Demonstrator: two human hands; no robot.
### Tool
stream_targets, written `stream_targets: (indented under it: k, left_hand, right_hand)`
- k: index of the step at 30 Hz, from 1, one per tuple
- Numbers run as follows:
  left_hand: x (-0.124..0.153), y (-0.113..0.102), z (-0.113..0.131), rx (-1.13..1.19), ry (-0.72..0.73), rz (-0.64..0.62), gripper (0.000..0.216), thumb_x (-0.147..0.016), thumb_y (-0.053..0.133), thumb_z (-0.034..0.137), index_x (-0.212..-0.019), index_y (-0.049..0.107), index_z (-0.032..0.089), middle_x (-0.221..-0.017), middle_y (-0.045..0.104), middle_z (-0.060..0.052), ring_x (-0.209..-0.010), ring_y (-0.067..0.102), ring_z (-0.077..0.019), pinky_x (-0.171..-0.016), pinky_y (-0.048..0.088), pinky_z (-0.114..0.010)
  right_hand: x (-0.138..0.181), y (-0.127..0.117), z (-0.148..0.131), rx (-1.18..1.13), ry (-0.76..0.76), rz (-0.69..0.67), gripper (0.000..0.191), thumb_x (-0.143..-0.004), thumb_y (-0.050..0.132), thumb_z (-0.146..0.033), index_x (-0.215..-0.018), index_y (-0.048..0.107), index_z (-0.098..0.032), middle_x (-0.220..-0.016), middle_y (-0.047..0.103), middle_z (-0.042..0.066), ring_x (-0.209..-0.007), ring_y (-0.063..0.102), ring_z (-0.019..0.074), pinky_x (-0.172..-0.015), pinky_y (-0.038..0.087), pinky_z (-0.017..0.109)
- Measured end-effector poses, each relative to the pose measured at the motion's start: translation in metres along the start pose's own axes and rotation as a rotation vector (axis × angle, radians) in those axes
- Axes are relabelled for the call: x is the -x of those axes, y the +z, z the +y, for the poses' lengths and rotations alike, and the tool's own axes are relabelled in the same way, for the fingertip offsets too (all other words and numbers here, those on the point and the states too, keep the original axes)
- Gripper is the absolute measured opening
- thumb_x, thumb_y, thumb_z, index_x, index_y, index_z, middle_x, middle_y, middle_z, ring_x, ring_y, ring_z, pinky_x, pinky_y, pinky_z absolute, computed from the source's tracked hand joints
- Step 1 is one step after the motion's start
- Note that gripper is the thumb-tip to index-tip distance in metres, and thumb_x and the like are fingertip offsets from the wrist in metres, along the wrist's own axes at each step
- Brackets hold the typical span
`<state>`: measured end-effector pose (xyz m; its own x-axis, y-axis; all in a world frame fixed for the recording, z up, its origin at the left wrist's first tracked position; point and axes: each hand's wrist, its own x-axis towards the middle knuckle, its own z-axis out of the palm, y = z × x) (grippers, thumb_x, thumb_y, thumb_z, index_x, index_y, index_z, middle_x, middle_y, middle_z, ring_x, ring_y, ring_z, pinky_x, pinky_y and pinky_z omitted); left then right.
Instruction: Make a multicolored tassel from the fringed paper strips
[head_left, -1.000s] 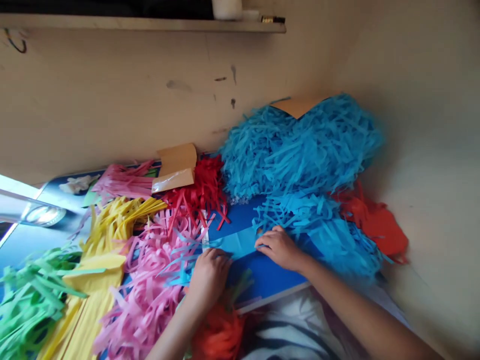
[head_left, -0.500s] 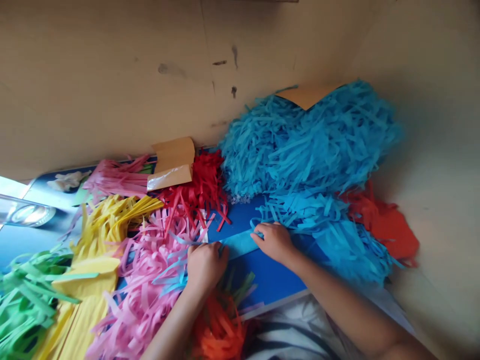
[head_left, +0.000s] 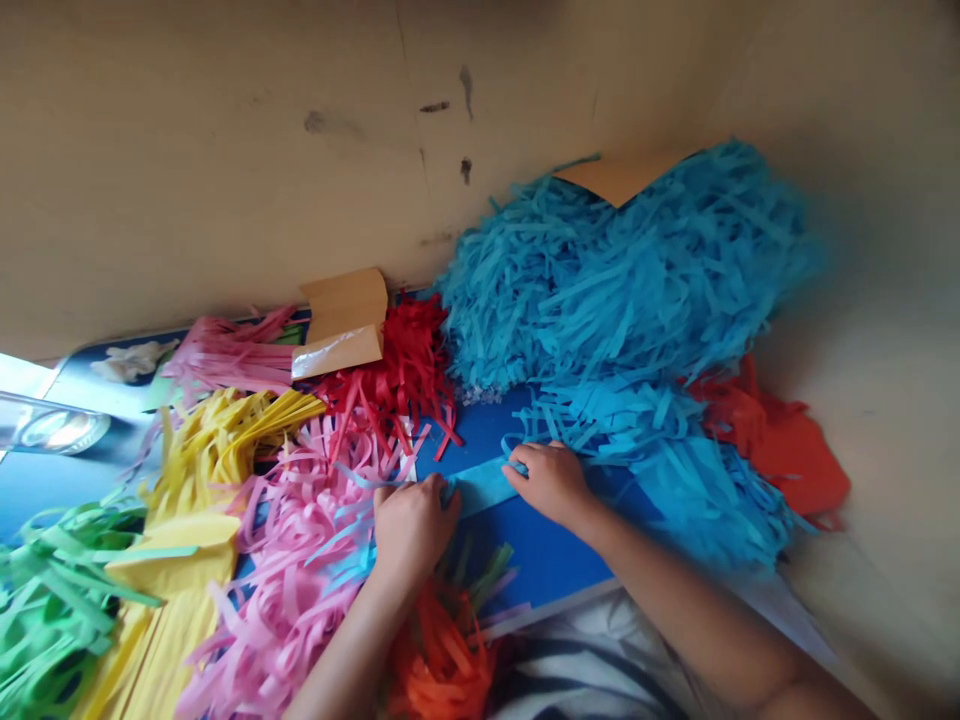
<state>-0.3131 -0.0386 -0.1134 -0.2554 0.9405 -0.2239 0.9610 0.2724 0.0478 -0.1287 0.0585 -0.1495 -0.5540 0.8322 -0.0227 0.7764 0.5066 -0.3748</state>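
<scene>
**Two hands on one light-blue strip**

Both sets of fingers were curled narrow. The left hand (head_left: pixel 412 525) pinched one end of the light-blue strip (head_left: pixel 484 487) and the right hand (head_left: pixel 551 480) pressed down on the other, so the strip lay flat between them on the blue board (head_left: pixel 544 565). Pink fringe (head_left: pixel 300 560) touched the left hand's outer side, and orange fringe (head_left: pixel 442 660) sat just below its wrist. Blue fringe (head_left: pixel 615 290) was heaped behind the right hand, up against the beige wall (head_left: pixel 225 170). Red fringe (head_left: pixel 401 375) and a cardboard piece (head_left: pixel 345 320) lay further back. The board's near edge ran under both forearms, and bare board showed only around the strip.
</scene>
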Motion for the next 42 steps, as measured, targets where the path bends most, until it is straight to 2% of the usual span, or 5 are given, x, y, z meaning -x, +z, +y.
stream_targets:
  k: [5, 9, 13, 27, 42]
  left_hand:
    - [0.003, 0.0, 0.002, -0.045, 0.355, 0.215, 0.021, -0.09, 0.052, 0.018, -0.105, 0.066, 0.022, -0.11, 0.067, -0.01, -0.102, 0.058, -0.0284, -0.086, 0.037, -0.042]
    - [0.006, -0.002, 0.005, -0.09, 0.577, 0.098, 0.021, -0.087, 0.049, 0.01, -0.086, 0.067, 0.019, -0.085, 0.066, -0.007, -0.083, 0.06, -0.0237, -0.088, 0.038, -0.043]
    - [0.014, -0.004, 0.012, -0.122, 0.505, 0.127, 0.019, -0.082, 0.052, 0.013, -0.094, 0.067, 0.016, -0.089, 0.066, -0.011, -0.087, 0.062, -0.0279, -0.1, 0.03, -0.055]
    - [0.01, 0.004, -0.011, 0.067, 0.306, 0.195, 0.024, -0.085, 0.054, 0.021, -0.102, 0.072, 0.024, -0.105, 0.074, -0.007, -0.102, 0.065, -0.0269, -0.104, 0.029, -0.052]
    - [-0.014, 0.006, -0.012, 0.046, 0.151, 0.14, 0.038, -0.094, 0.044, 0.037, -0.077, 0.073, 0.021, -0.08, 0.075, -0.007, -0.087, 0.066, -0.0261, -0.08, 0.037, -0.038]
  right_hand:
    - [0.007, -0.019, 0.001, 0.115, 0.026, 0.168, 0.011, -0.088, 0.061, -0.023, -0.098, 0.063, -0.018, -0.102, 0.07, 0.01, -0.093, 0.06, 0.0257, -0.082, 0.031, 0.037]
    - [0.02, -0.031, -0.005, 0.105, -0.407, 0.05, 0.024, -0.084, 0.055, -0.013, -0.107, 0.061, -0.018, -0.111, 0.064, 0.012, -0.102, 0.055, 0.0266, -0.09, 0.029, 0.04]
    - [0.016, -0.025, -0.001, 0.076, -0.606, -0.127, 0.033, -0.079, 0.056, -0.013, -0.112, 0.059, -0.016, -0.105, 0.066, 0.011, -0.097, 0.057, 0.0248, -0.089, 0.03, 0.039]
    - [-0.009, -0.015, 0.024, -0.131, -0.462, -0.075, 0.007, -0.084, 0.066, -0.024, -0.087, 0.071, -0.021, -0.098, 0.067, 0.003, -0.094, 0.059, 0.0187, -0.084, 0.029, 0.033]
    - [-0.022, -0.004, 0.01, -0.029, -0.154, -0.026, 0.019, -0.086, 0.064, -0.031, -0.072, 0.07, -0.018, -0.084, 0.066, 0.004, -0.086, 0.058, 0.0194, -0.076, 0.031, 0.031]
